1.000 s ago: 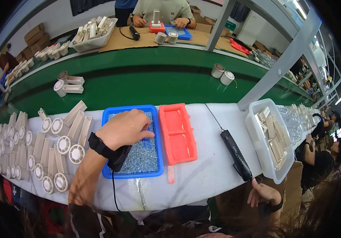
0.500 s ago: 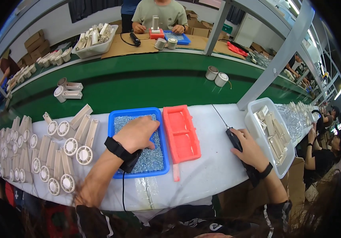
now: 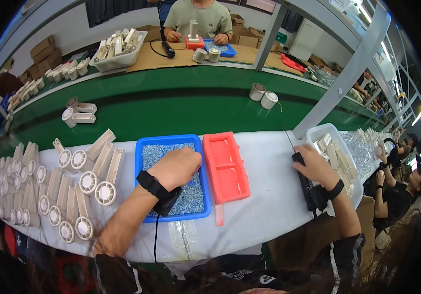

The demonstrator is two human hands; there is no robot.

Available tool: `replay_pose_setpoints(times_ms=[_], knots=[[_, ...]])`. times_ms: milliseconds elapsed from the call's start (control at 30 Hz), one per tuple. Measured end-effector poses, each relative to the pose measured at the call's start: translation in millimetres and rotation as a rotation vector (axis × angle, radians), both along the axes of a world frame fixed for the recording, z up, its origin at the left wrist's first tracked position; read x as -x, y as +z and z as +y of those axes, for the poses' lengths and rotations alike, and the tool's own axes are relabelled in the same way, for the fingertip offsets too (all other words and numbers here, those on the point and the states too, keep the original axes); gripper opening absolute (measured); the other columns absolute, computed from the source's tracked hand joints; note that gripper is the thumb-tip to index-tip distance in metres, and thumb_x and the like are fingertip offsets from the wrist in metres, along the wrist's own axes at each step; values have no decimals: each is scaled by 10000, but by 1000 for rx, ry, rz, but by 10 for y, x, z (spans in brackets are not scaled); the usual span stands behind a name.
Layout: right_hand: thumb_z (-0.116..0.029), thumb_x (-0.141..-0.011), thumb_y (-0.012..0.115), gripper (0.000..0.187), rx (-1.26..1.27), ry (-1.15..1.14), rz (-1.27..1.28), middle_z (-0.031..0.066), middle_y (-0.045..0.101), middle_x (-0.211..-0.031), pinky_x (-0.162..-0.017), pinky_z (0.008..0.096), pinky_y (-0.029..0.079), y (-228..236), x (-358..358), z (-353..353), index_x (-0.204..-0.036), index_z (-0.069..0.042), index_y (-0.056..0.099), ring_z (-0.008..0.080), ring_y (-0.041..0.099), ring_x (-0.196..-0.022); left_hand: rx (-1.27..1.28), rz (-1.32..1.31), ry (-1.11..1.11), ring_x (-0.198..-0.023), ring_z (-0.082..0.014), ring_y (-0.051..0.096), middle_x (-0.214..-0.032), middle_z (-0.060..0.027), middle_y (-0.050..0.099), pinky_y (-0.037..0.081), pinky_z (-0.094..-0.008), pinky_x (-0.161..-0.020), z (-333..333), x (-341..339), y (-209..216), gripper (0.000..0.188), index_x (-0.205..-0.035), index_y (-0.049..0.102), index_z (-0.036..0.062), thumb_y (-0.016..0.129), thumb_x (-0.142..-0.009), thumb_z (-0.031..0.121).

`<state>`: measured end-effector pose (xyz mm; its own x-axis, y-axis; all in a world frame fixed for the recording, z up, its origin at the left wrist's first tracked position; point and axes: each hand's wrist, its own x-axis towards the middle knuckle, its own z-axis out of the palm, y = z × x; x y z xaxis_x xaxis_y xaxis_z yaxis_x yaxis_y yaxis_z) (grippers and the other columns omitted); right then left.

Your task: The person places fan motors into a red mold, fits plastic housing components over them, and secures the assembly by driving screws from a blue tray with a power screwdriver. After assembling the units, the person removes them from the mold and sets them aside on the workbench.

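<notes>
My left hand (image 3: 176,169) is over a blue tray (image 3: 138,196) of small metal screws (image 3: 186,201). Its fingers are curled together, and whatever they pinch is hidden from view. A black strap and a small black box with a cable sit on that wrist. Farther right, my right hand (image 3: 315,167) grips a black electric screwdriver (image 3: 306,183), its thin bit pointing away from me. A red two-pocket fixture (image 3: 226,166) lies between the hands, beside the tray, with nothing in its pockets.
Several white plastic parts with round grilles (image 3: 88,181) stand at the left. A white bin (image 3: 355,203) of long white parts is at the right, near a grey post (image 3: 340,88). Round parts (image 3: 269,100) rest on the green conveyor belt (image 3: 171,98). A person (image 3: 198,22) sits opposite.
My left hand has closed up and shifted slightly right over the screws. My right hand has moved right and away from me, taking the screwdriver toward the white bin.
</notes>
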<state>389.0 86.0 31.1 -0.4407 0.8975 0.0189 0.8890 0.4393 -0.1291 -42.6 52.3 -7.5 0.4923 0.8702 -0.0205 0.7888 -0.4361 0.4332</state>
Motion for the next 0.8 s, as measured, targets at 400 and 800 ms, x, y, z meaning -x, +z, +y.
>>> replay_pose_setpoints(times_ms=[400, 800], knots=[[-342, -885, 751, 583, -10, 138, -8, 233, 582, -1313, -1046, 432, 495, 249, 1253, 1890, -1394, -117, 575, 408, 574, -1239, -126, 34, -17, -813, -401, 690, -812, -196, 696, 557, -479, -693, -6, -45, -31, 66, -792, 678, -5, 700, -817, 52], [-457, -844, 789, 811, -153, -159, -128, 240, 666, -1285, -993, 521, 545, -649, 1267, 2869, -1503, -170, 411, 440, 659, -1169, -207, -54, 27, -897, -412, 692, -920, -218, 703, 566, -488, -785, -63, 61, 370, 146, -950, 722, -20, 728, -845, 82]])
